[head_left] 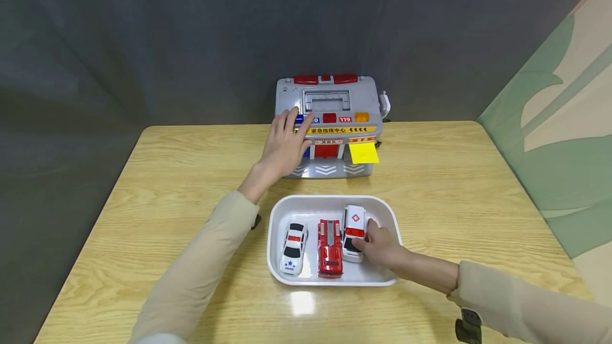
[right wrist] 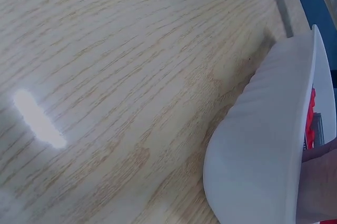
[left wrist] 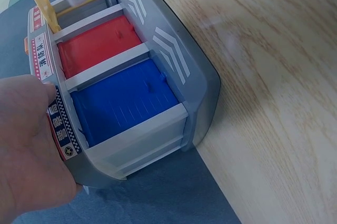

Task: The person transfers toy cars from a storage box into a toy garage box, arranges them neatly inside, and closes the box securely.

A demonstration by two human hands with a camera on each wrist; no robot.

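Fingers (head_left: 292, 121) of the left hand (head_left: 283, 145) lie spread flat on the toy fire station (head_left: 329, 126); right hand (head_left: 380, 246) pinches the toy ambulance (head_left: 354, 227) in the white tray (head_left: 330, 204); left wrist view shows the station's blue door (left wrist: 126, 100)

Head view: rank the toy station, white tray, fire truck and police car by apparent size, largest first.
1. white tray
2. toy station, close behind the tray and farther from the camera, so unsure
3. fire truck
4. police car, slightly shorter

grey station (head_left: 328, 101); white tray (head_left: 287, 211); red truck (head_left: 329, 248); white-red ambulance (head_left: 354, 224)
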